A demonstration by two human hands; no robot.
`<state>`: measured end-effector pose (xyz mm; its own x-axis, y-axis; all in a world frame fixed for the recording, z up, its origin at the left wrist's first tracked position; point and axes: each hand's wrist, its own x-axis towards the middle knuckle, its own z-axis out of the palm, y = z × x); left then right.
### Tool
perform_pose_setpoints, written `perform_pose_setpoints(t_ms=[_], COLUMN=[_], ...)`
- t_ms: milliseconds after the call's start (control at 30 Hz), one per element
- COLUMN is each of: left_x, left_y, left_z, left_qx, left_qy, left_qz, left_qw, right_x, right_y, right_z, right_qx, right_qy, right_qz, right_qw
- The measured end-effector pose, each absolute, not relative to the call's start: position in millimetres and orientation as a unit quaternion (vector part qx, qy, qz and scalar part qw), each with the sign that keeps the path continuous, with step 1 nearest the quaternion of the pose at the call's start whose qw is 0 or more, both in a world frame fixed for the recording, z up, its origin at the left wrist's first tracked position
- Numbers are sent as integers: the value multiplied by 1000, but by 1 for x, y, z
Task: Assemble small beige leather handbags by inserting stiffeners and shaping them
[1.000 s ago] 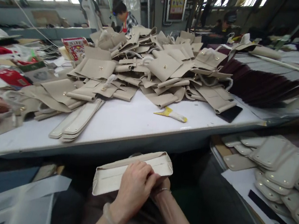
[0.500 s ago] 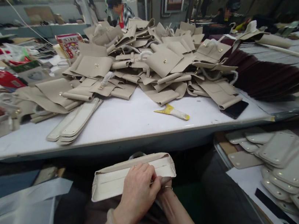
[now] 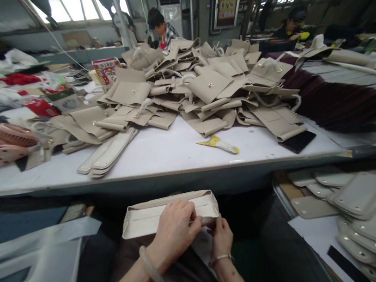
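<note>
A beige handbag body (image 3: 143, 221) rests over my lap, its long pale base turned up toward me. My left hand (image 3: 178, 223) lies across the middle of that base, thumb and fingers closed on the near edge. At the right corner, my right hand (image 3: 222, 238) pinches the bag's edge, its fingertips partly hidden behind the material. On the table ahead is a heap of beige bag pieces (image 3: 209, 85) with gold clasps and padded handles. A small stack of long pale strips with studs (image 3: 111, 153) sits near the table's front edge.
A yellow-and-white glue tube (image 3: 220, 144) and a black phone (image 3: 298, 141) lie on the white table (image 3: 168, 157). To the right are pale studded panels (image 3: 359, 193) and a dark stack of sheets (image 3: 337, 96). A pink fan (image 3: 9, 144) is at left. A person (image 3: 163, 30) works beyond.
My right hand has shifted right, out from behind my left hand, along the bag's edge. The bag is tilted slightly differently, and the head view has turned left and up a little.
</note>
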<state>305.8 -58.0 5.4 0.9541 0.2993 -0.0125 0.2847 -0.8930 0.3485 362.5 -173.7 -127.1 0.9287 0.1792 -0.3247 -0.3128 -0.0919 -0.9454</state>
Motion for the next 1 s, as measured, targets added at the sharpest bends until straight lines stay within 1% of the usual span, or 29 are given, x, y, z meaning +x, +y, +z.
perform_pose_setpoints(t_ms=[67, 133, 200, 267, 333, 433, 567, 733, 1000], left_x=[305, 304, 303, 302, 300, 294, 277, 261, 248], left_y=[-58, -57, -57, -58, -60, -64, -61, -52, -41], left_z=[5, 4, 3, 2, 1, 1, 0, -2, 2], left_qx=[973, 975, 977, 978, 979, 981, 971, 955, 945], left_qy=[151, 145, 140, 137, 134, 131, 156, 192, 227], left_qz=[28, 36, 44, 48, 52, 63, 105, 109, 124], left_qw=[172, 166, 158, 151, 143, 126, 150, 196, 202], right_x=[351, 339, 331, 328, 329, 330, 324, 312, 293], right_y=[-196, -211, -215, -211, -205, -199, -196, -185, -160], right_z=[-108, -88, -72, -64, -63, -69, -72, -72, -70], right_qx=[-740, -764, -777, -781, -796, -815, -817, -815, -796], right_qy=[19, -102, -276, -400, -431, -429, -437, -429, -448], right_qz=[121, 28, -84, -169, -206, -232, -234, -227, -220], right_qw=[661, 637, 560, 449, 371, 313, 293, 317, 343])
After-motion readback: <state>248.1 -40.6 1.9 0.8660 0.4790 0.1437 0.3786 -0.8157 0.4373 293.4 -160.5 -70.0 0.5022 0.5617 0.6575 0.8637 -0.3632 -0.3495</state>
